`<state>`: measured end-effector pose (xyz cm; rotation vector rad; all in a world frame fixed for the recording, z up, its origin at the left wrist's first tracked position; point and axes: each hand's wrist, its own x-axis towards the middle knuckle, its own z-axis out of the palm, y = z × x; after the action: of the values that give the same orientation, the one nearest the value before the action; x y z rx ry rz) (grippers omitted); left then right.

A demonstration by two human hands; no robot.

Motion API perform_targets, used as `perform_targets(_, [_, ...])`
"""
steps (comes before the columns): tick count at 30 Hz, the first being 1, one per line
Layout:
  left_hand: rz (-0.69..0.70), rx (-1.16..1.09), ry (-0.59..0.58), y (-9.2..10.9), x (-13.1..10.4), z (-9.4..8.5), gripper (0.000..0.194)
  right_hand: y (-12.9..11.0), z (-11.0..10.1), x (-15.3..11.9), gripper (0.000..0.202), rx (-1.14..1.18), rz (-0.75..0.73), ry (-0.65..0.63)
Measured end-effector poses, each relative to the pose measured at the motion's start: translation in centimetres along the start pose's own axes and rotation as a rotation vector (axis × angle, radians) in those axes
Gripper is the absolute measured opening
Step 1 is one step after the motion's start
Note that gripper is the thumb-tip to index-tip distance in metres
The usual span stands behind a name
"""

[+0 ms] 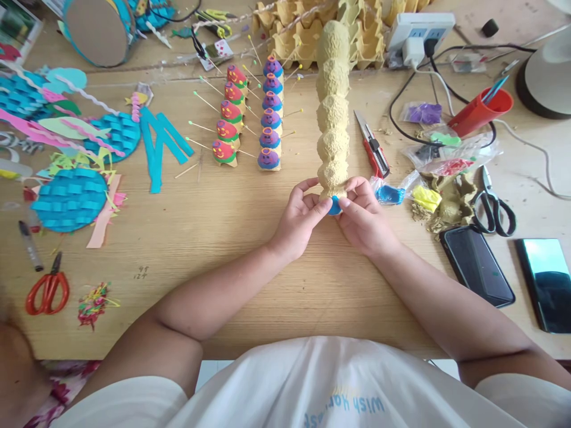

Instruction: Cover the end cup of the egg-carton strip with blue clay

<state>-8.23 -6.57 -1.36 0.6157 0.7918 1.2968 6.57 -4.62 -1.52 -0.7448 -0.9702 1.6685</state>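
A long strip of egg carton [333,122] with a row of bumps points away from me, its near end between my two hands. Blue clay [334,205] covers part of that near end. My left hand [300,217] is closed on the strip's left side, with the thumb on the clay. From the right, my right hand [364,217] grips the same end, its thumb also at the clay. The fingers under the strip are partly hidden. Close to my right hand lies a bag of blue clay [389,194], with a red utility knife [375,151] just beyond it.
Two painted carton caterpillars, one red-green [230,111] and one purple-blue [271,116], stand left of the strip. Black scissors [493,208], a phone [477,266] and a red cup [484,113] are at right. Blue woven paper [69,199] and red-handled scissors [49,291] lie at left, near another person's arm.
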Motion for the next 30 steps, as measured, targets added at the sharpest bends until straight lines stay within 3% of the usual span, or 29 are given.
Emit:
perform_targets(19, [-0.031,-0.033,0.007,0.34,-0.03,-0.09,0.066,-0.10,-0.38,0.03,0.046,0.050,0.066,0.003])
perform_targets(30, [-0.014,-0.001,-0.008,0.45,-0.23,0.01,0.060,0.09,0.27,-0.18,0.051,0.046,0.025,-0.012])
